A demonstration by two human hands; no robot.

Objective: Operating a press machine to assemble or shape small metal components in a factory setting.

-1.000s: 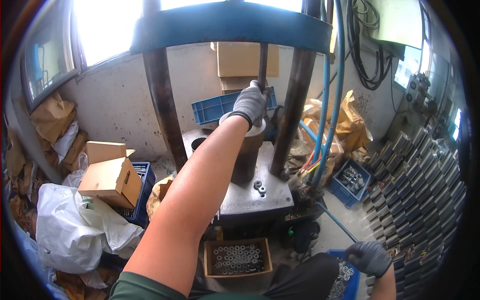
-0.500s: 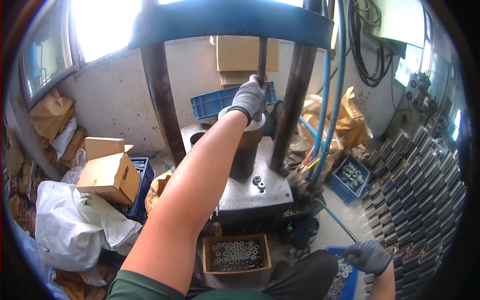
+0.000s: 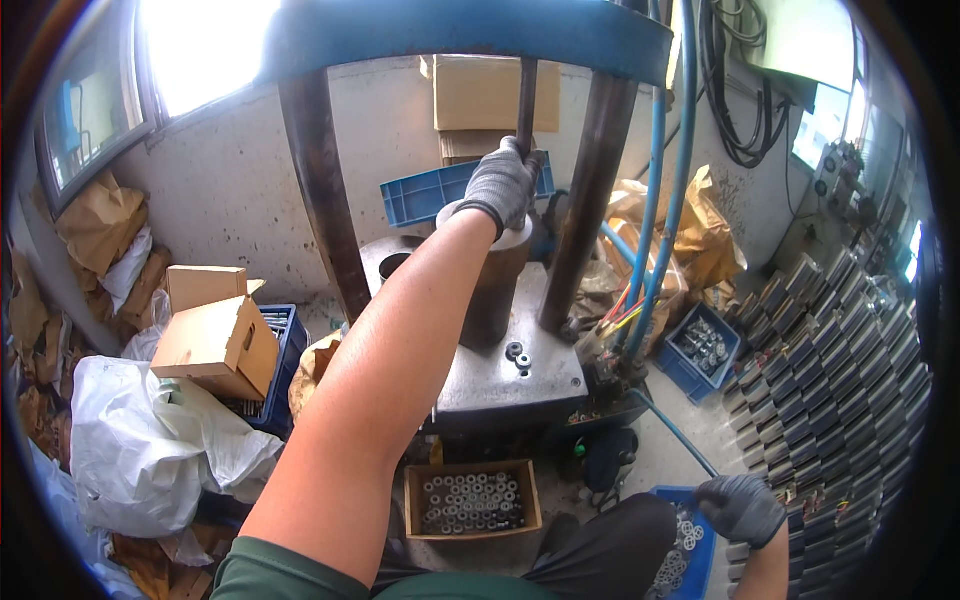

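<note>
My left hand (image 3: 500,187), in a grey glove, is closed round the lower end of a dark upright metal rod (image 3: 527,105). It sits just over a thick metal cylinder (image 3: 492,300) on the press's steel bed (image 3: 500,385), and the hand and forearm hide part of the cylinder's top. Two small dark ring-shaped parts (image 3: 519,357) lie on the bed's near right. Down at the right, my gloved right hand (image 3: 741,508) is closed on the end of a long blue lever (image 3: 672,432).
Dark columns (image 3: 325,200) and a blue crossbeam (image 3: 470,32) frame the bed. Below it stands a carton (image 3: 413,500) of metal rings. A blue bin (image 3: 703,560) of flat rings is by my right leg. Metal pieces (image 3: 830,390) are stacked at right; an opened cardboard box (image 3: 215,345) is at left.
The whole view has shifted slightly, with the scene a little higher in the picture. Both hands keep their hold, on the rod and on the lever.
</note>
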